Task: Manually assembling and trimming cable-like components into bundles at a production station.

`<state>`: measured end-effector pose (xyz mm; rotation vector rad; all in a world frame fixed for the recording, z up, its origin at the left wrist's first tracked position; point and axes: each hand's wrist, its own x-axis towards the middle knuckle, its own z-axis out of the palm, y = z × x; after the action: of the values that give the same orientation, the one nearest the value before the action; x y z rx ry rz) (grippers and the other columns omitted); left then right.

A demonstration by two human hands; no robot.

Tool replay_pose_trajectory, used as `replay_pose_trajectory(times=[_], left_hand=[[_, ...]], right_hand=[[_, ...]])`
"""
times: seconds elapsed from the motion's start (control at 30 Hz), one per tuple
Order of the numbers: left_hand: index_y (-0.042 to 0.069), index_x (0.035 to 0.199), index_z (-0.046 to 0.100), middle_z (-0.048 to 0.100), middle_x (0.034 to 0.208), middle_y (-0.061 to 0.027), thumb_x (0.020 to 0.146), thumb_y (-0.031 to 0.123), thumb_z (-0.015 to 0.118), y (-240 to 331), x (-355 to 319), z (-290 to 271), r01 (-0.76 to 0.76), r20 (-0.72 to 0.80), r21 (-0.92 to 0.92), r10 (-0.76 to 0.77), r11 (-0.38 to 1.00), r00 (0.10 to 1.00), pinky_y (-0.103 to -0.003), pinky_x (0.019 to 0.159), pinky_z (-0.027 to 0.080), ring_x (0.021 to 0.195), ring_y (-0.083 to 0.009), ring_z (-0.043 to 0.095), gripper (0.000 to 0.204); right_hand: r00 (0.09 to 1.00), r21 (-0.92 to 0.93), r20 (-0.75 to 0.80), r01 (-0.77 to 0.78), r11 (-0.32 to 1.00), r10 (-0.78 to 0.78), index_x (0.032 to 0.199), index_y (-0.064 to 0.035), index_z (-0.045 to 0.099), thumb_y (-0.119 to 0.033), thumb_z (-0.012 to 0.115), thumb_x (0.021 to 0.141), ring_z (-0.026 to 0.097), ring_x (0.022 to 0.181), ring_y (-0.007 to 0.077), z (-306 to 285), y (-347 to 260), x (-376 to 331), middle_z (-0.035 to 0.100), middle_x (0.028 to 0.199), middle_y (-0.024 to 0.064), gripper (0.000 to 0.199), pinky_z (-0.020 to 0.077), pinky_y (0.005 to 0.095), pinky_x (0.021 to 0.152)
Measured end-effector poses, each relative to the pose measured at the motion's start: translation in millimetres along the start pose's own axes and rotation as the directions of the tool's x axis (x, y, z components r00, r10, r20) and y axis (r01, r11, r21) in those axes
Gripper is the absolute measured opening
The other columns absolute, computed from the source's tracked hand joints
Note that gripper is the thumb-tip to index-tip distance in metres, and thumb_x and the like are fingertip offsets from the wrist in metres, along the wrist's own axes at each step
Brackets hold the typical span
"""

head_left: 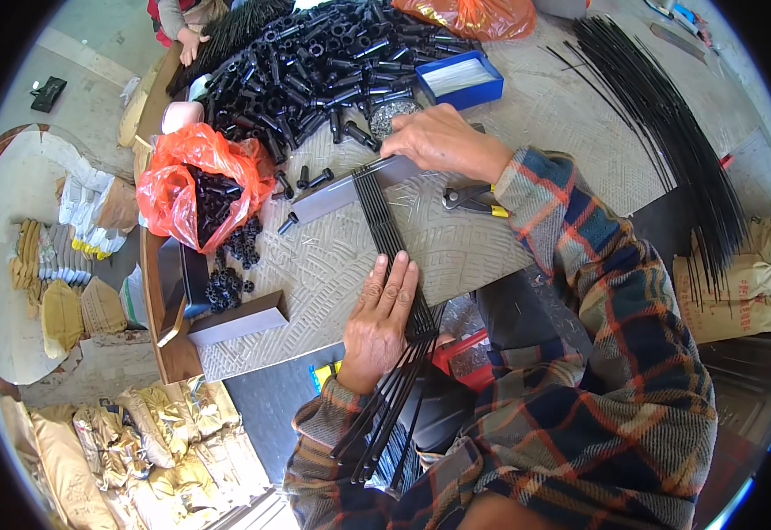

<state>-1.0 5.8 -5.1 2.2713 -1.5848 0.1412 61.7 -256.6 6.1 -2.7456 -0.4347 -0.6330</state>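
Observation:
A row of thin black rods (383, 216) lies side by side on the patterned table top, their near ends fanning out past the edge over my lap. My left hand (375, 322) rests flat on the rods with its fingers stretched out. At their far ends stands a grey metal angle bar (328, 200). My right hand (443, 141) is closed in a pinch at the bar's upper edge, near the rod ends; whatever sits between its fingertips is hidden. Just beyond it is a round dish of small shiny metal pieces (394, 113). Yellow-handled pincers (469, 198) lie below my right wrist.
Black tubular plastic parts (315, 62) are heaped at the back, beside a blue box (482, 92). An orange-red bag (169, 190) of black parts stands left, near another angle bar (239, 325). Long black rods (668, 115) overhang the right edge. Another person's hand (193, 44) is at far left.

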Motion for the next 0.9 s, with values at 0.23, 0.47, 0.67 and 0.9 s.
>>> replay_pose_trajectory(times=[0.23,0.47,0.67,0.9], left_hand=[[-0.007,0.124,0.042,0.041,0.131,-0.0228,0.061,0.052,0.071,2,8,0,-0.022,0.029,-0.001,0.022,1.0,0.999,-0.042,0.101,0.032,0.123,-0.0399,0.036,0.091],[-0.002,0.129,0.039,0.037,0.135,-0.0172,0.065,0.059,0.063,1,7,-4,0.006,0.081,0.008,-0.007,1.0,0.997,-0.041,0.103,0.029,0.126,-0.0351,0.033,0.092],[-0.001,0.13,0.039,0.037,0.136,-0.0166,0.066,0.056,0.064,1,6,-3,0.013,0.067,-0.019,-0.011,1.0,0.998,-0.041,0.103,0.028,0.127,-0.0352,0.033,0.089],[-0.001,0.13,0.038,0.036,0.136,-0.0161,0.067,0.056,0.063,2,7,-2,0.014,0.072,-0.017,-0.013,1.0,0.997,-0.041,0.104,0.027,0.127,-0.0352,0.032,0.088]], right_hand=[[1.0,-0.079,-0.013,-0.019,0.997,0.018,0.081,-0.0142,0.061,-0.008,0.052,0.077,0.059,0.066,0.0274,1,5,-1,0.055,0.073,0.0053,0.011,0.0408,0.039,0.053],[0.998,-0.013,-0.023,0.056,0.998,-0.057,0.078,-0.012,0.058,-0.007,0.052,0.076,0.058,0.066,0.0273,3,6,5,0.054,0.072,0.005,0.008,0.0415,0.0381,0.052],[1.0,0.003,0.03,-0.004,1.0,0.004,0.077,-0.0092,0.057,-0.009,0.053,0.076,0.059,0.072,0.0273,10,3,8,0.056,0.074,0.0047,0.004,0.0422,0.0402,0.059],[0.991,0.01,0.054,0.121,0.993,-0.122,0.081,-0.0094,0.056,-0.008,0.052,0.079,0.056,0.078,0.026,10,10,10,0.054,0.082,0.0056,0.005,0.0422,0.0384,0.064]])
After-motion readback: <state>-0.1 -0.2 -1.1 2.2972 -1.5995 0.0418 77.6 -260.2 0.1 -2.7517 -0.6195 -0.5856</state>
